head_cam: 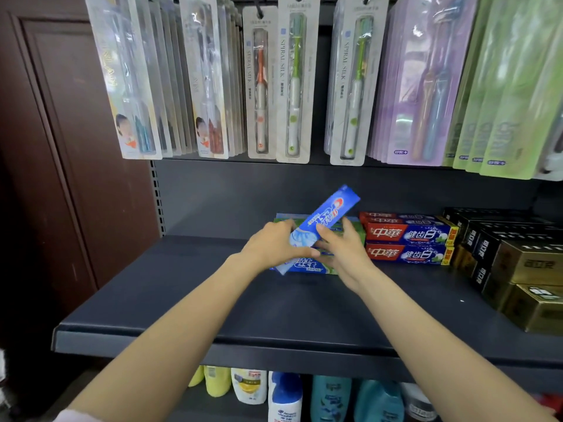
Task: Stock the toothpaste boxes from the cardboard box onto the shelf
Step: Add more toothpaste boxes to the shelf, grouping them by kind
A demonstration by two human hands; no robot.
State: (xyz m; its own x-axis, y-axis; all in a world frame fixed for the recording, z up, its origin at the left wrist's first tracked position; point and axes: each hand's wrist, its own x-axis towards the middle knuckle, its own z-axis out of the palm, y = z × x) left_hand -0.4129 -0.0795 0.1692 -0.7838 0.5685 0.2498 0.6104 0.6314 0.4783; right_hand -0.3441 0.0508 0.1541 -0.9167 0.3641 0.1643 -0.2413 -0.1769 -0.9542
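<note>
A blue toothpaste box (327, 213) is tilted, its far end raised up and to the right over a small stack of blue-green toothpaste boxes (307, 265) on the dark shelf (213, 300). My left hand (272, 246) grips the tilted box's lower end from the left. My right hand (344, 251) holds it from the right, fingers against its side. The cardboard box is out of view.
Red toothpaste boxes (408, 239) lie stacked right of the blue ones, then black and gold boxes (518, 263). Packaged toothbrushes (292, 83) hang above. Bottles (286, 397) stand on the shelf below. A brown door (61, 147) is at the left.
</note>
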